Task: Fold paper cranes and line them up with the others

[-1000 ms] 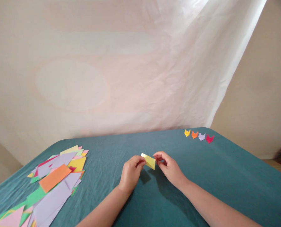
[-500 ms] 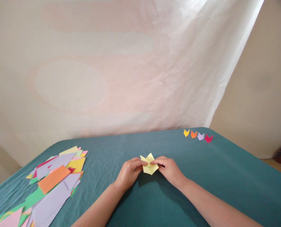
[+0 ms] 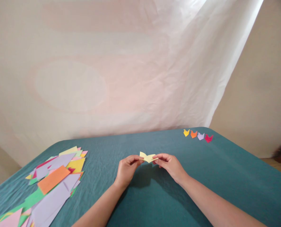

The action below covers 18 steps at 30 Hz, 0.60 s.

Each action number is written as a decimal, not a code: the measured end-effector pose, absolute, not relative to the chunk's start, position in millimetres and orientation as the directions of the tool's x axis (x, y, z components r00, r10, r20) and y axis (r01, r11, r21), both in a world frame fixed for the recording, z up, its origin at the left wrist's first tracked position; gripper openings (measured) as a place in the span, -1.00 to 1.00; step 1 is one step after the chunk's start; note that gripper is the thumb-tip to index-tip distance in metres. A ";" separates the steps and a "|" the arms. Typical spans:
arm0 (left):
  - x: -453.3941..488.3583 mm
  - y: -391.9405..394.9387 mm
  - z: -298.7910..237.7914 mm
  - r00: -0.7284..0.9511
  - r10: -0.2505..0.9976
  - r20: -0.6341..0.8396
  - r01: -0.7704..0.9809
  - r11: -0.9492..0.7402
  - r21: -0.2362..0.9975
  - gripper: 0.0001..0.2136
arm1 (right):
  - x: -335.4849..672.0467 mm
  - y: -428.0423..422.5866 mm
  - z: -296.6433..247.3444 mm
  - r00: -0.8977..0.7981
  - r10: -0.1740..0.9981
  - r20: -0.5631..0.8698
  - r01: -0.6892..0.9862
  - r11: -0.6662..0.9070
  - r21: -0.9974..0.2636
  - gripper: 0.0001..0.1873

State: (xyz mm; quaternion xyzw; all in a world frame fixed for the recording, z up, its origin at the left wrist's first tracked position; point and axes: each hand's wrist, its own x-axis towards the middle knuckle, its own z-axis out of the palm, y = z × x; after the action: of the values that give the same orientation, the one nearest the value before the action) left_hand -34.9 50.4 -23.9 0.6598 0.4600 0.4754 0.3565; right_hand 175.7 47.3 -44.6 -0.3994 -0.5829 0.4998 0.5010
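A small pale yellow sheet of origami paper (image 3: 148, 158) is held a little above the table, bent into a shallow V with its crease at the middle. My left hand (image 3: 129, 170) pinches its left edge between thumb and fingers. At the right edge, my right hand (image 3: 170, 166) has it pinched in the same way. The fingertips cover both side edges of the paper. Shadows of the hands and paper fall on the cloth below.
Loose coloured papers (image 3: 54, 179) lie in a spread pile at the left. Several small folded paper birds, among them an orange one (image 3: 193, 134) and a red one (image 3: 208, 138), line the far right. A green cloth (image 3: 107, 148) covers the table; a pale sheet (image 3: 131, 78) hangs behind.
The yellow paper has gone from a star-like shape with raised points to a flatter V, seen more edge-on. Both hands have turned slightly and lifted a little, still holding it.
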 end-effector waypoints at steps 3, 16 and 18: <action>-31.2 49.8 -26.3 0.155 0.966 0.208 0.168 -0.233 0.958 -0.84 | 175.9 46.9 -43.9 -0.173 0.970 0.169 -0.034 0.166 -0.986 -0.68; -16.7 44.1 -31.8 0.083 0.989 0.124 0.059 -0.129 0.990 -0.80 | 167.1 44.8 -48.8 -0.034 0.987 0.154 -0.095 0.150 -0.984 -0.73; -16.5 44.0 -31.5 0.087 0.988 0.130 0.064 -0.136 0.989 -0.81 | 165.6 43.7 -47.3 -0.022 0.988 0.154 -0.117 0.151 -0.982 -0.74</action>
State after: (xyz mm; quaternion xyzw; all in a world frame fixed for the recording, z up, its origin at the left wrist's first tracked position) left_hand -16.5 44.0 -31.5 0.5696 0.4618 0.4933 0.4680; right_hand 165.6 43.7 -47.3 -0.4229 -0.5150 0.4959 0.5568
